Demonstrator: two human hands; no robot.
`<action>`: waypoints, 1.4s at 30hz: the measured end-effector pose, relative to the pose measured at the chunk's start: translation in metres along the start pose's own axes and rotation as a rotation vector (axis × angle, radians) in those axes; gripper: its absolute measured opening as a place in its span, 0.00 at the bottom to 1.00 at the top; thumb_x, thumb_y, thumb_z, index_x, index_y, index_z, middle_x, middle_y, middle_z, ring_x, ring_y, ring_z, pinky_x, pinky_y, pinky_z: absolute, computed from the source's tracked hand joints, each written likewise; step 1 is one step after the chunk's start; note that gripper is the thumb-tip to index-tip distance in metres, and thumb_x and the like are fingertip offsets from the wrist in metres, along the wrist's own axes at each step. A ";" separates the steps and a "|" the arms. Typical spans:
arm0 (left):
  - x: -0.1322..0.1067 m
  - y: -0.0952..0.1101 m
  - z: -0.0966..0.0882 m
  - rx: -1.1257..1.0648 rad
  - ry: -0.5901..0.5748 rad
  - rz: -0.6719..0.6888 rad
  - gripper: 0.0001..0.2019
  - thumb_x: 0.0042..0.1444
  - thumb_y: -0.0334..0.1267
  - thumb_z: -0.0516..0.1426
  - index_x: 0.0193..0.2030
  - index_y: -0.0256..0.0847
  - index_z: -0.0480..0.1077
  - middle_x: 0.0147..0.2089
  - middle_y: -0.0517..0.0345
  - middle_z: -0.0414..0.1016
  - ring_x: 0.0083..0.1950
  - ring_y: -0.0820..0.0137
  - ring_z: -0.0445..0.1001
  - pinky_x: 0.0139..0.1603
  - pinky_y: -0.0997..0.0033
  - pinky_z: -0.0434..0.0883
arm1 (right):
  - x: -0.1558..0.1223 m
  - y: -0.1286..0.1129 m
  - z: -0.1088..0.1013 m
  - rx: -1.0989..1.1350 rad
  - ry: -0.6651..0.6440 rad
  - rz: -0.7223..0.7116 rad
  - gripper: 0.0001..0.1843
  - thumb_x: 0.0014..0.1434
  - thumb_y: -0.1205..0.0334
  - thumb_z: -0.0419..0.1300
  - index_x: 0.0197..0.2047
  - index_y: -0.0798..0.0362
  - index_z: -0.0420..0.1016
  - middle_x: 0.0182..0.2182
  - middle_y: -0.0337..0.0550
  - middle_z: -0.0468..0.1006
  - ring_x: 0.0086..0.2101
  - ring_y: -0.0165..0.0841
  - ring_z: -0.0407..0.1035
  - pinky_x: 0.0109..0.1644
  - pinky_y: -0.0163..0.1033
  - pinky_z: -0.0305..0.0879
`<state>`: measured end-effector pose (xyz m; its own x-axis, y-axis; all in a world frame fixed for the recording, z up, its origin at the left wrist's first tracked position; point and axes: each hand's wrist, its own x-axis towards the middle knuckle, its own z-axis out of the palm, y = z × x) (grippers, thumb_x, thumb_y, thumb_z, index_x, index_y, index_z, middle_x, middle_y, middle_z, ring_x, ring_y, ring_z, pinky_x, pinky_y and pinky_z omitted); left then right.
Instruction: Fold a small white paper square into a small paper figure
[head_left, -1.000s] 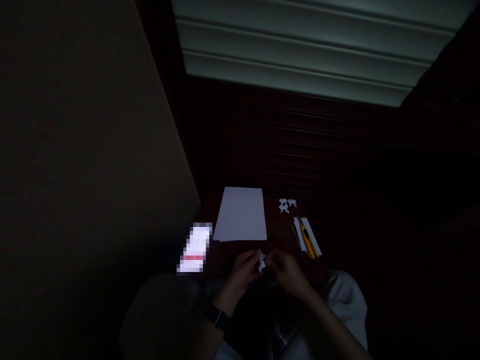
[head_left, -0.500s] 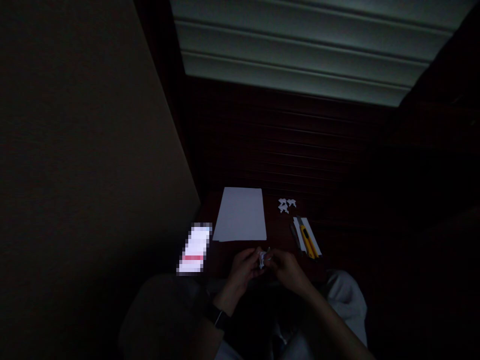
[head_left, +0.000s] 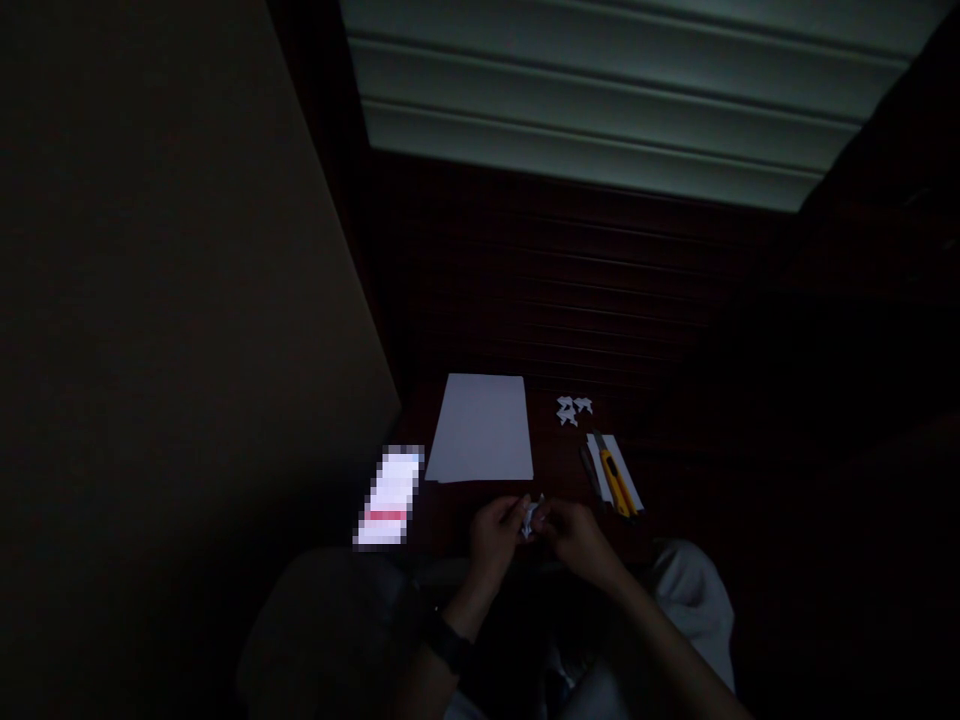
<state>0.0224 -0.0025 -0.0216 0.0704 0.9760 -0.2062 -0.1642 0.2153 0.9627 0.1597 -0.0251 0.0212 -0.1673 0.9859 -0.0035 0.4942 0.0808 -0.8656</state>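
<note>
Low over the near edge of a dark table, my left hand [head_left: 495, 532] and my right hand [head_left: 576, 538] meet around a small piece of folded white paper [head_left: 529, 519]. Fingers of both hands pinch it from either side, and they cover part of its shape. A dark watch band circles my left wrist. Beyond the hands lies a stack of white paper sheets [head_left: 481, 428]. Farther right on the table, several small folded paper figures [head_left: 568, 412] sit close together.
A yellow utility knife [head_left: 617, 482] rests on white paper strips [head_left: 630, 470], with a dark slim object [head_left: 589, 470] beside it. Left of the sheets is a bright, pixelated phone-like screen [head_left: 390, 498]. A wall rises at left; a pale slatted shutter [head_left: 585, 100] hangs ahead.
My left hand and wrist have shifted slightly to the right and turned. The folded paper has moved a little right and tilted between the fingers. The things on the table stay put.
</note>
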 end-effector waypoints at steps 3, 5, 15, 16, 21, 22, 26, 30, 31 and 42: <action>-0.001 -0.001 0.000 0.024 -0.004 0.008 0.19 0.45 0.52 0.59 0.33 0.35 0.74 0.31 0.52 0.76 0.31 0.65 0.74 0.25 0.71 0.73 | -0.001 0.001 0.000 -0.013 -0.002 -0.007 0.08 0.55 0.67 0.52 0.31 0.54 0.73 0.27 0.41 0.77 0.28 0.32 0.70 0.33 0.32 0.62; -0.002 -0.001 0.000 0.031 -0.001 0.003 0.19 0.45 0.52 0.59 0.33 0.36 0.74 0.31 0.53 0.77 0.31 0.65 0.74 0.24 0.71 0.72 | -0.001 0.001 0.000 -0.020 -0.001 -0.008 0.08 0.54 0.68 0.53 0.30 0.54 0.73 0.27 0.41 0.77 0.28 0.32 0.70 0.33 0.32 0.62; 0.003 -0.001 -0.003 0.188 0.057 0.031 0.20 0.46 0.53 0.58 0.33 0.37 0.75 0.31 0.52 0.77 0.29 0.65 0.74 0.19 0.74 0.70 | 0.007 0.012 0.004 0.044 -0.007 0.045 0.08 0.54 0.63 0.54 0.31 0.55 0.73 0.26 0.41 0.76 0.26 0.31 0.70 0.29 0.31 0.62; 0.004 -0.001 -0.003 0.180 0.055 0.024 0.20 0.46 0.53 0.57 0.33 0.37 0.75 0.31 0.52 0.77 0.29 0.65 0.74 0.19 0.74 0.70 | 0.007 0.014 0.005 0.067 -0.012 0.060 0.08 0.54 0.62 0.54 0.31 0.55 0.73 0.26 0.41 0.76 0.25 0.31 0.70 0.28 0.31 0.62; 0.005 -0.002 -0.003 0.172 0.051 0.017 0.20 0.47 0.53 0.57 0.35 0.36 0.75 0.31 0.51 0.77 0.29 0.64 0.74 0.20 0.73 0.71 | 0.009 0.018 0.008 0.096 0.003 0.088 0.10 0.54 0.59 0.55 0.32 0.56 0.73 0.25 0.42 0.77 0.24 0.31 0.70 0.26 0.31 0.61; 0.005 -0.002 -0.003 0.176 0.050 0.019 0.20 0.47 0.54 0.56 0.35 0.36 0.75 0.31 0.51 0.77 0.29 0.64 0.74 0.20 0.73 0.71 | 0.009 0.018 0.008 0.090 0.008 0.089 0.10 0.54 0.59 0.55 0.32 0.56 0.73 0.25 0.42 0.76 0.24 0.30 0.69 0.26 0.31 0.61; 0.004 -0.002 -0.002 0.179 0.053 0.026 0.21 0.47 0.54 0.57 0.34 0.36 0.75 0.29 0.52 0.77 0.27 0.65 0.74 0.19 0.73 0.70 | 0.010 0.020 0.009 0.039 0.030 0.083 0.08 0.53 0.61 0.56 0.32 0.56 0.72 0.25 0.42 0.77 0.25 0.31 0.70 0.27 0.32 0.61; 0.004 -0.004 -0.001 0.177 0.047 0.013 0.21 0.46 0.54 0.57 0.35 0.36 0.75 0.29 0.52 0.77 0.27 0.66 0.74 0.19 0.74 0.70 | 0.009 0.016 0.007 -0.056 0.080 0.047 0.06 0.50 0.64 0.57 0.34 0.55 0.71 0.26 0.42 0.77 0.26 0.32 0.70 0.29 0.32 0.62; 0.004 -0.005 -0.001 0.179 0.050 0.007 0.21 0.46 0.54 0.57 0.35 0.36 0.75 0.29 0.52 0.77 0.26 0.66 0.74 0.19 0.74 0.70 | 0.008 0.015 0.007 -0.081 0.103 0.034 0.06 0.50 0.65 0.57 0.34 0.54 0.71 0.27 0.42 0.76 0.27 0.32 0.70 0.31 0.32 0.62; 0.008 -0.012 -0.001 0.185 0.063 0.031 0.21 0.49 0.54 0.54 0.34 0.35 0.73 0.28 0.53 0.76 0.24 0.68 0.74 0.20 0.73 0.71 | 0.011 0.025 0.010 0.096 0.077 0.019 0.06 0.52 0.61 0.57 0.35 0.54 0.70 0.25 0.39 0.75 0.25 0.30 0.68 0.28 0.31 0.61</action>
<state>0.0236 0.0025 -0.0347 0.0057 0.9836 -0.1805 0.0183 0.1804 0.9834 0.1622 -0.0133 -0.0055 -0.0914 0.9957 0.0151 0.4122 0.0516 -0.9096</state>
